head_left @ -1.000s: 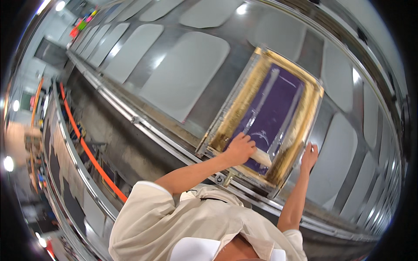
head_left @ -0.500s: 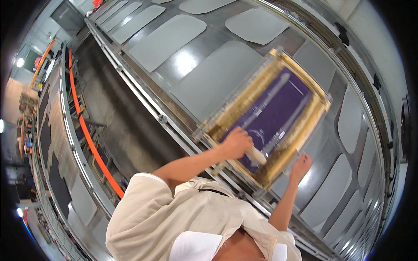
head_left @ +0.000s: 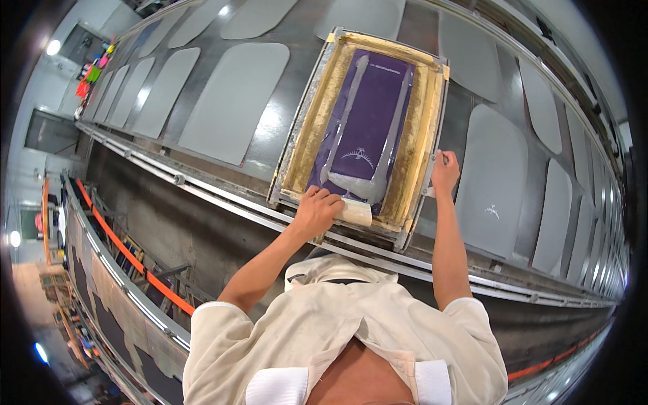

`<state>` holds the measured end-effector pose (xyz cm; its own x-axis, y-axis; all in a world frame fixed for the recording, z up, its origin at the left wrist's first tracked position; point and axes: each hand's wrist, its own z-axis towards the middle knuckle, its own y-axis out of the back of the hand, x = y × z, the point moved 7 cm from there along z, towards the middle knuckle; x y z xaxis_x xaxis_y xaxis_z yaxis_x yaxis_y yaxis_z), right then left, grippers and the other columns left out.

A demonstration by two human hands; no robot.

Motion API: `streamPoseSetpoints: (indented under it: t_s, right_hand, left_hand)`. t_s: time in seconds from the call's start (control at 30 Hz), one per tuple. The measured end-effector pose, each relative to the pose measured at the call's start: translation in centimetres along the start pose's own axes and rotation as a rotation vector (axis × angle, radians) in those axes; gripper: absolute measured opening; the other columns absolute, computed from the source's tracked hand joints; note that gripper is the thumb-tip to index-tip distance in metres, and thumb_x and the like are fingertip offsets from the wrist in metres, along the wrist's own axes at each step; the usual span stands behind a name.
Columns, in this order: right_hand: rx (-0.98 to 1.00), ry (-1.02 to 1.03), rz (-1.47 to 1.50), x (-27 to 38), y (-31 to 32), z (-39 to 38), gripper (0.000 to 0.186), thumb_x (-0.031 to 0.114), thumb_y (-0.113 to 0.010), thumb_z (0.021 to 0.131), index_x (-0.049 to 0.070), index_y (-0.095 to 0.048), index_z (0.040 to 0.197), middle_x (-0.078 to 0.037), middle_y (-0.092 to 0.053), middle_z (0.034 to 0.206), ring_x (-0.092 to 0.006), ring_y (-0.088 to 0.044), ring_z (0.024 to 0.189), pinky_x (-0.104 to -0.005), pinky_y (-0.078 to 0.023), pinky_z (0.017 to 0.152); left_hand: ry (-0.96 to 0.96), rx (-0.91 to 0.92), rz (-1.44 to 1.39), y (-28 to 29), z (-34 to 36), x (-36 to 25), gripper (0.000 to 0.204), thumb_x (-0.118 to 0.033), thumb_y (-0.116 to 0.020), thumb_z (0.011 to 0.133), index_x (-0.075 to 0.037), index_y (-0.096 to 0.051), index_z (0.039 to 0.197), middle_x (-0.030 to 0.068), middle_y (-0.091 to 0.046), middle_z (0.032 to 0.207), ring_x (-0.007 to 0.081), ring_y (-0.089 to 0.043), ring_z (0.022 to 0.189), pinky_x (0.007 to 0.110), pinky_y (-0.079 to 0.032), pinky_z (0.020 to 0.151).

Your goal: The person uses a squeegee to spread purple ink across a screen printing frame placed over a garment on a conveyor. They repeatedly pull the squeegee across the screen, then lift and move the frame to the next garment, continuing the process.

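My left hand [head_left: 317, 210] has its fingers [head_left: 332, 196] curled over a pale, flat-handled squeegee [head_left: 356, 212], pressed together around its left end. The squeegee lies crosswise at the near end of a screen frame [head_left: 429, 121], just below a pool of pale grey ink [head_left: 352, 185] on the purple mesh [head_left: 368, 115]. From that pool, 2 grey streaks run up the mesh to the far end, 1 along each side, and a small white curved design [head_left: 357, 156] shows between them, near the pool.

My right hand [head_left: 445, 177] is at the right edge of the frame, its fingers bent inward; I cannot tell whether they pinch something there or only rest against the side.

The frame, yellowish along its inner borders, sits on a long dark metal surface [head_left: 268, 156], its near end toward my body. Grey rounded panels lie to either side of it: a large panel [head_left: 233, 94] on my left, and on my right a printed panel [head_left: 491, 155] with a small white mark near its lower end. A metal rail [head_left: 223, 195] runs along the near edge of the surface. Farther to my left, an orange bar [head_left: 118, 236] slants past a second long bench [head_left: 111, 270].
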<state>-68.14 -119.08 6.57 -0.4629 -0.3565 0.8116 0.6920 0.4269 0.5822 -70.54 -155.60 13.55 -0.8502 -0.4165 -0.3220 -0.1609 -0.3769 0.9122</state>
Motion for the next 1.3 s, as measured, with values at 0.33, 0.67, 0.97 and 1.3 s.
streamPoseSetpoints:
  t_s: [0.33, 0.67, 0.97, 1.3]
  right_hand:
    - [0.199, -0.060, -0.325, 0.1, -0.7, 1.8, 0.022, 0.028, -0.066, 0.094, 0.006, -0.067, 0.098, -0.014, -0.069, 0.096, -0.0324, -0.066, 0.091, -0.0417, -0.050, 0.081]
    - [0.500, 0.680, 0.005, 17.2, -12.6, 17.5, 0.043, 0.031, -0.076, 0.086, 0.008, -0.066, 0.121, -0.014, -0.069, 0.115, -0.0291, -0.065, 0.104, -0.0393, -0.051, 0.089]
    - [0.781, 0.478, -0.506, 17.8, -21.9, 25.3, 0.030, 0.025, -0.076, 0.081, 0.005, -0.069, 0.102, -0.016, -0.072, 0.088, -0.0351, -0.068, 0.083, -0.0442, -0.053, 0.076]
    - [0.783, 0.474, -0.468, 15.7, -17.3, 12.1, 0.020, 0.018, -0.076, 0.076, 0.006, -0.069, 0.090, -0.018, -0.071, 0.085, -0.0377, -0.069, 0.082, -0.0470, -0.054, 0.074]
  left_hand:
    - [-0.009, 0.063, 0.041, -2.6, 12.2, 7.9, 0.040, -0.005, -0.073, 0.065, -0.013, -0.069, 0.104, 0.0009, -0.070, 0.104, 0.0228, -0.063, 0.097, 0.040, -0.043, 0.090]
    - [-0.128, 0.059, 0.020, -5.2, 38.9, 20.8, 0.019, -0.016, -0.079, 0.072, -0.011, -0.073, 0.089, 0.0083, -0.071, 0.086, 0.0304, -0.067, 0.086, 0.046, -0.049, 0.081]
    - [0.004, 0.217, 0.014, -7.3, 45.3, 24.4, 0.023, -0.032, -0.082, 0.073, -0.013, -0.075, 0.085, 0.0106, -0.072, 0.079, 0.0340, -0.069, 0.078, 0.046, -0.053, 0.071]
    - [-0.007, 0.156, -0.072, -5.7, 32.2, 17.9, 0.014, -0.019, -0.078, 0.072, -0.010, -0.071, 0.080, 0.0125, -0.068, 0.077, 0.0366, -0.067, 0.080, 0.050, -0.051, 0.071]
